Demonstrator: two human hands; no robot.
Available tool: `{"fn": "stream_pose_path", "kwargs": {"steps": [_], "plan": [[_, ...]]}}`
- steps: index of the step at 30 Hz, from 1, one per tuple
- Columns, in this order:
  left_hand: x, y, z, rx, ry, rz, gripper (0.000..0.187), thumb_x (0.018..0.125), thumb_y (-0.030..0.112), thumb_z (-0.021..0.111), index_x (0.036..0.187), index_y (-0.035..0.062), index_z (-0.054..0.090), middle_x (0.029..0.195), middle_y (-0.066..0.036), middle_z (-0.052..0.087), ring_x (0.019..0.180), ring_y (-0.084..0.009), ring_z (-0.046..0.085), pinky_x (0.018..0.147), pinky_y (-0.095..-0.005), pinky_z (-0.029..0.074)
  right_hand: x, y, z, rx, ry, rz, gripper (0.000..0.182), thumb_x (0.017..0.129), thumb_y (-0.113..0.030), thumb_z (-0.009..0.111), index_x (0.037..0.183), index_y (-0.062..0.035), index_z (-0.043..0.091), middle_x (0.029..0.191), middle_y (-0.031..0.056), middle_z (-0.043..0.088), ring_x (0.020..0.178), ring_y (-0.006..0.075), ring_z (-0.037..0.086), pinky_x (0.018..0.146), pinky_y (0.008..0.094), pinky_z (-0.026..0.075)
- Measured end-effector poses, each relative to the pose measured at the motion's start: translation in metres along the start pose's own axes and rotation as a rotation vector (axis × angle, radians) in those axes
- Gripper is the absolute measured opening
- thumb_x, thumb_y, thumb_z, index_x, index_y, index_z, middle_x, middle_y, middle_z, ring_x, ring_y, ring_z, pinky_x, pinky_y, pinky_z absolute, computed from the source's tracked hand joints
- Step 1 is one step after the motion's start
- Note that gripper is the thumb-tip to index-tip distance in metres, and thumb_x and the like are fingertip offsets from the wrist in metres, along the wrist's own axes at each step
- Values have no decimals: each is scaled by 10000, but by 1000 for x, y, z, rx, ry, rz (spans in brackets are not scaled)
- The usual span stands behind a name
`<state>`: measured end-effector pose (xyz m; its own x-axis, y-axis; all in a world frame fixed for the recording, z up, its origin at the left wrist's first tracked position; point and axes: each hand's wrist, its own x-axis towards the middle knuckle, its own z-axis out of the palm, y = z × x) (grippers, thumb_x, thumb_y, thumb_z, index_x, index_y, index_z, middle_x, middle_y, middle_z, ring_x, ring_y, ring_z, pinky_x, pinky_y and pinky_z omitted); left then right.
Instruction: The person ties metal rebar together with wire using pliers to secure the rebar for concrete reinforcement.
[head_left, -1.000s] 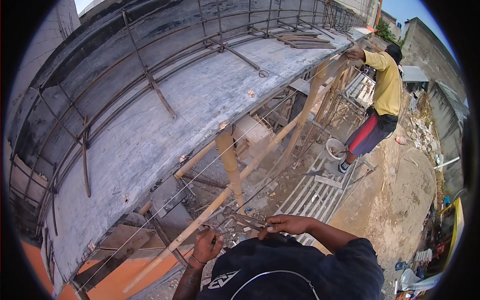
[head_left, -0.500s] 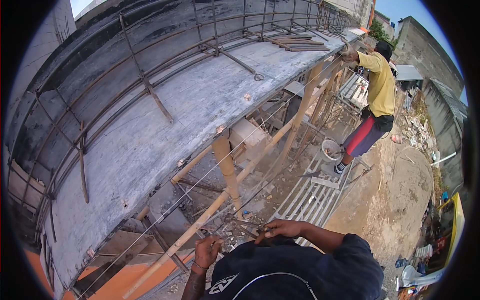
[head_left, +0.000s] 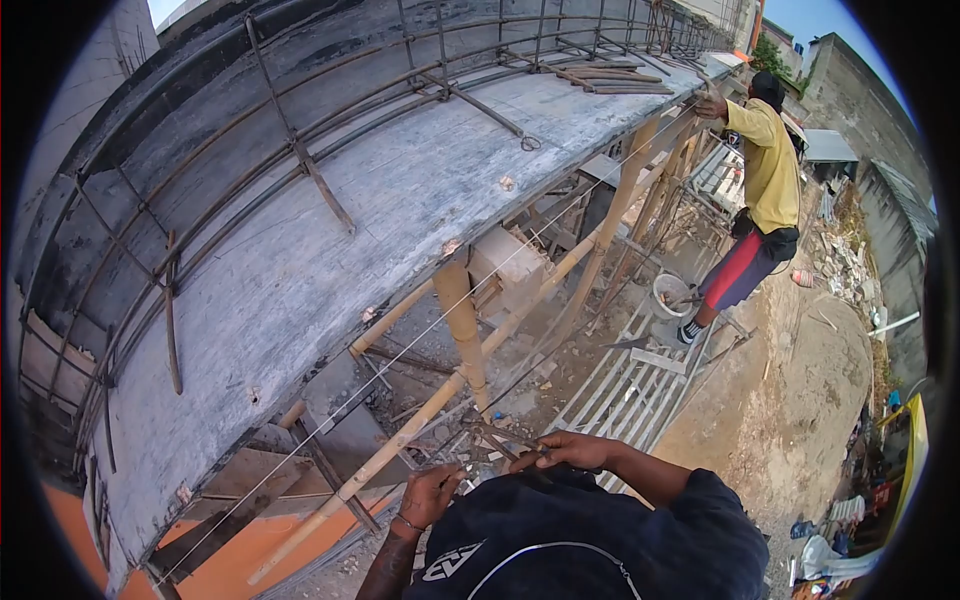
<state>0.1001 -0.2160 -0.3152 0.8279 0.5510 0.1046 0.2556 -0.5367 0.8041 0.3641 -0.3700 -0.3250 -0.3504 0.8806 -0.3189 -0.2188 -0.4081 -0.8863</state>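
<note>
My left hand (head_left: 430,495) is held in front of my chest, fingers pinched together. A small pale tip shows at its fingertips, too small to name. My right hand (head_left: 572,452) is closed around a dark metal tool (head_left: 497,437) whose two thin arms stick out to the left. Its grip end is partly hidden by the fingers and my dark shirt. The hands are apart, left one slightly lower. Ahead of them runs a bamboo pole (head_left: 415,428), with a taut string (head_left: 385,368) above it.
A long grey formwork board (head_left: 290,270) curves along the left, bearing a rebar cage (head_left: 300,150) and several loose short bars (head_left: 615,78). A person in a yellow shirt (head_left: 768,165) stands on a slatted metal platform (head_left: 625,385) beside a bucket (head_left: 672,296). Rubble lies below.
My left hand has moved right and slightly up, nearer the right hand. The right hand and tool have shifted slightly. The whole scene has slid a little rightward in view.
</note>
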Motion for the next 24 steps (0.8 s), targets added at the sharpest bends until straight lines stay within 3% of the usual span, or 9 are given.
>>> {"fn": "stream_pose_path", "kwargs": {"steps": [2,6,9,11,15,18,20,21,24], "plan": [[1,-4,1,-10,12,-111,197,863,175,628,931,-7,662,832,-196,668,772,-339,664,673,-364,515,-3,1,2,-13,21,55,376,911,-246,547,1217,-29,583,1206,76,590,1150,165,498,1007,291,348],[8,-9,-16,-34,105,-45,169,862,139,618,893,-19,669,818,-198,663,747,-325,664,667,-350,512,0,-2,8,-18,94,-16,377,902,-251,552,1197,-20,589,1220,93,582,1146,180,508,997,305,357],[8,3,-7,-5,63,52,157,858,119,609,938,-5,664,839,-191,664,747,-345,650,666,-379,512,4,-19,16,282,17,-98,462,885,-205,520,1236,94,479,1280,223,510,1215,309,480,1057,432,339],[7,-8,1,1,115,36,166,853,128,624,941,-7,665,836,-192,665,745,-340,650,664,-384,504,7,-22,17,326,18,-126,460,882,-200,515,1231,99,477,1283,247,499,1213,326,480,1048,450,342],[5,-6,-2,16,161,33,174,845,137,641,937,-9,667,840,-189,666,766,-331,650,660,-375,495,10,-14,14,334,20,-98,455,880,-201,521,1232,84,484,1281,239,506,1215,329,479,1038,460,349],[14,-42,11,108,238,15,158,847,131,637,930,0,668,836,-189,663,750,-324,651,641,-365,495,14,-22,12,272,-35,-55,464,870,-202,547,1250,56,486,1225,222,558,1190,303,504,1022,431,367],[32,-62,5,180,324,32,134,851,114,627,925,8,666,824,-188,657,726,-318,647,622,-351,490,20,-26,12,-70,-83,54,416,872,-198,562,1219,29,519,1113,193,625,1104,270,567,968,390,415],[41,-65,-9,190,328,26,134,851,114,627,925,8,666,824,-188,657,726,-318,647,622,-351,490,25,-23,10,-68,-95,50,416,872,-198,562,1219,29,519,1113,193,625,1104,270,567,968,390,415],[55,-48,-52,318,594,67,140,833,111,637,930,14,660,765,-165,644,657,-325,627,573,-362,481,30,-18,9,120,150,199,264,904,-180,529,1078,19,539,940,150,665,915,240,641,842,353,486]]}}
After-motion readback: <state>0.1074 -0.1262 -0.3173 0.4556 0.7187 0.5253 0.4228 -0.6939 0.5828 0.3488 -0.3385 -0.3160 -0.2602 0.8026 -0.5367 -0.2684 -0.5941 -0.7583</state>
